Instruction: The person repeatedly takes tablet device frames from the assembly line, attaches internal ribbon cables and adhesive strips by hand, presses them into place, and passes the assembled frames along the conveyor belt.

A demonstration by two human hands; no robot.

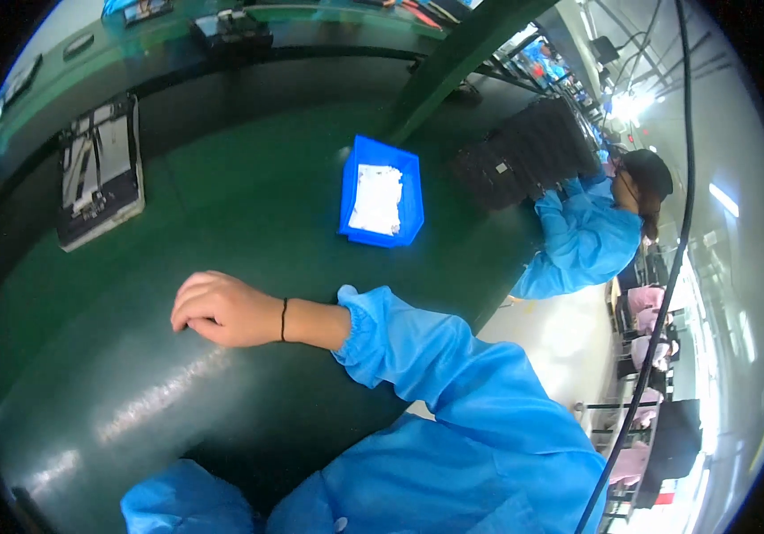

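My right hand (226,310) rests on the green tabletop (248,214), back up, with its fingers loosely curled in and nothing seen in them. A thin black band circles its wrist, below the elastic cuff of a blue sleeve (435,347). Of my left arm only a blue sleeve (186,498) shows at the lower edge; the hand itself is out of the picture. Beyond my right hand stands a blue plastic bin (410,209) holding white paper-like pieces (376,198). To the far left lies an opened flat electronic device (101,173), its inner parts exposed. Neither is touched.
A green post (457,76) rises behind the bin. Black trays or cases (533,151) stand at the right, by a co-worker in a blue smock (586,231). A raised shelf (311,40) at the back carries a dark device (232,31). A black cable (686,133) hangs at right.
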